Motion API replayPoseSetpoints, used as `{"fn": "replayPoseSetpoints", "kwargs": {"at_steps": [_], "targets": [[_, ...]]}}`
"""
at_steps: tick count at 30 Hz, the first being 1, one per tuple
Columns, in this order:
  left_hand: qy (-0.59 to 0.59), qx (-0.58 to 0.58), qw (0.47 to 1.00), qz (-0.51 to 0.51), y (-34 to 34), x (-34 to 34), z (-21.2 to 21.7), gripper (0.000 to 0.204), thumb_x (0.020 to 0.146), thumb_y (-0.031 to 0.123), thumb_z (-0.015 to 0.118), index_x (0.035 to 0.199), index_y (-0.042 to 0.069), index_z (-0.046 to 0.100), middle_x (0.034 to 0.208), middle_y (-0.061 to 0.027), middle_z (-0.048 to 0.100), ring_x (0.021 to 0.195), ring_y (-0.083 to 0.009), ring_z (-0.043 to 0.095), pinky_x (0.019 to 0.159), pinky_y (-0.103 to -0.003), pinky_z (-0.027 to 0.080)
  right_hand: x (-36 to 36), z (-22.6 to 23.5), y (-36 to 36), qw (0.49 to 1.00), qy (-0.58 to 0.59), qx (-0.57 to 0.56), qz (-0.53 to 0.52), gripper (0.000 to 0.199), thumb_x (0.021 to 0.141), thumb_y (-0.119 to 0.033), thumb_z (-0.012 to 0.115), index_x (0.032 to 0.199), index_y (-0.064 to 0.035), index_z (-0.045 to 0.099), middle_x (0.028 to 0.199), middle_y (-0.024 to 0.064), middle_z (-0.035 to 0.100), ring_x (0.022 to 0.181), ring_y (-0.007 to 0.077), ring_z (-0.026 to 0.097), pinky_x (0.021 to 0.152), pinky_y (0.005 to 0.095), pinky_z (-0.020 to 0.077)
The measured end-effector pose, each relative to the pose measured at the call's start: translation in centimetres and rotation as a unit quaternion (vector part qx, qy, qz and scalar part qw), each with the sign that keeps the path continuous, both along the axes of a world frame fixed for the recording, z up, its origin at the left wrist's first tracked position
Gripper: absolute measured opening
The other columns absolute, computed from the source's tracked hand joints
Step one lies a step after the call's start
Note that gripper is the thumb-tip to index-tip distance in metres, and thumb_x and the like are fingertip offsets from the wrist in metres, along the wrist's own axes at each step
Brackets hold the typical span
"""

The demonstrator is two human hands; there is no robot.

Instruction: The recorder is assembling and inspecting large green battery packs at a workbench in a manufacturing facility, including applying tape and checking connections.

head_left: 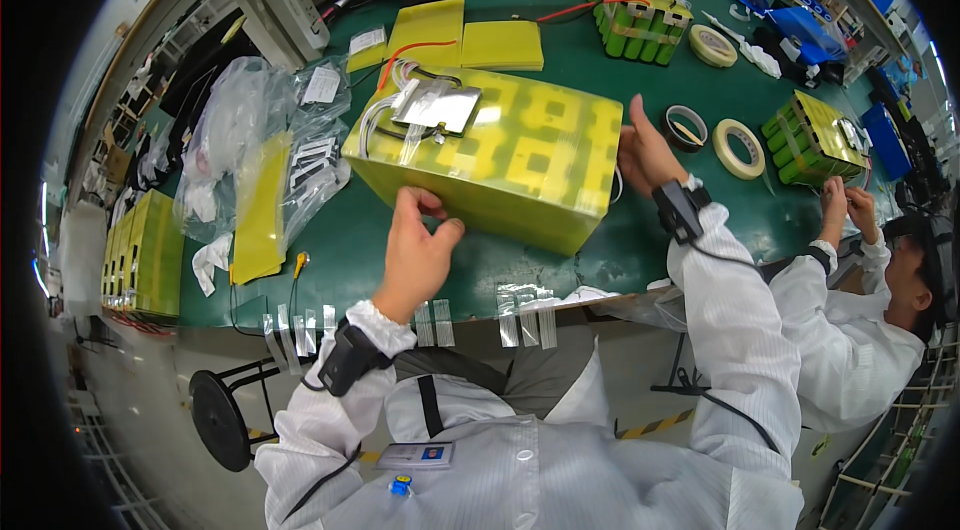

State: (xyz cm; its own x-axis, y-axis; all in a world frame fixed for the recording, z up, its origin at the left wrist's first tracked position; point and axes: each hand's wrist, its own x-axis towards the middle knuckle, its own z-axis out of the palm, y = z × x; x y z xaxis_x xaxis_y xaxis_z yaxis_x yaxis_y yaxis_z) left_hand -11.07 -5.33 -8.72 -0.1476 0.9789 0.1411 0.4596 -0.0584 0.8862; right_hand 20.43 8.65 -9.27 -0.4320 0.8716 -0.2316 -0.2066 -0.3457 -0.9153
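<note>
Pack (500, 145), box-shaped and wrapped in glossy yellow-green film, is over the dark green tabletop (640, 275) in front of you, long axis left to right, right end angled slightly nearer you, silver plate (437, 106) and wires at its left end. Your left hand (418, 252) curls at its near long side, whether pinching you can't tell; your right (648, 152) is unclenched, thumb raised, beside its right end.

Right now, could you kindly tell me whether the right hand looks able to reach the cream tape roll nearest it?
Probably yes: the right hand is beside the yellow box, and the cream tape roll lies uncovered close by, though a grey roll sits partly between.
</note>
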Motion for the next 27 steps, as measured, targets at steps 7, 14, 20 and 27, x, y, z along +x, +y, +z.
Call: {"fn": "replayPoseSetpoints", "kwargs": {"at_steps": [7,14,20,27], "targets": [[-0.020,0.024,0.999,-0.044,3.0,-2.2,-0.4,0.031,0.078,0.009,0.066,0.099,0.003,0.044,0.092,-0.0105,0.056,0.086,-0.0219,0.054,0.078,-0.033,0.046,1.7,-2.6,-6.7,0.998,0.056,0.036,-0.013,0.112,0.090,-0.082,0.032,0.158,-0.0008,-0.004,0.119,0.0172,0.067,0.114,0.0243,0.058,0.106,0.0358,0.0375],[-0.057,0.000,0.995,-0.080,1.4,-3.3,-0.6,0.043,0.077,0.003,0.062,0.117,0.002,0.046,0.112,-0.0114,0.056,0.107,-0.0227,0.056,0.091,-0.033,0.045,-0.5,-1.0,-10.7,0.996,0.071,0.018,-0.041,0.102,0.095,-0.077,0.022,0.159,0.0001,0.000,0.140,0.0204,0.056,0.132,0.0276,0.048,0.117,0.0382,0.0274],[-0.051,-0.028,0.992,-0.115,-4.2,1.2,1.9,0.091,0.077,0.006,0.067,0.155,0.000,0.021,0.153,-0.0196,0.036,0.135,-0.0319,0.047,0.106,-0.042,0.042,-0.5,-1.7,-9.6,0.992,0.071,0.106,-0.004,0.097,0.098,-0.072,0.028,0.157,0.0039,0.012,0.152,0.0176,0.044,0.140,0.0254,0.041,0.119,0.0372,0.0263],[0.009,0.066,0.992,-0.107,-4.8,5.7,2.0,0.123,0.066,0.015,0.089,0.155,-0.007,0.008,0.147,-0.0244,0.044,0.133,-0.0355,0.050,0.106,-0.040,0.042,-1.4,-0.9,-11.2,0.990,0.040,0.127,-0.039,0.091,0.102,-0.066,0.025,0.157,0.0043,0.012,0.147,0.0193,0.049,0.137,0.0264,0.045,0.118,0.0373,0.0284]]}}
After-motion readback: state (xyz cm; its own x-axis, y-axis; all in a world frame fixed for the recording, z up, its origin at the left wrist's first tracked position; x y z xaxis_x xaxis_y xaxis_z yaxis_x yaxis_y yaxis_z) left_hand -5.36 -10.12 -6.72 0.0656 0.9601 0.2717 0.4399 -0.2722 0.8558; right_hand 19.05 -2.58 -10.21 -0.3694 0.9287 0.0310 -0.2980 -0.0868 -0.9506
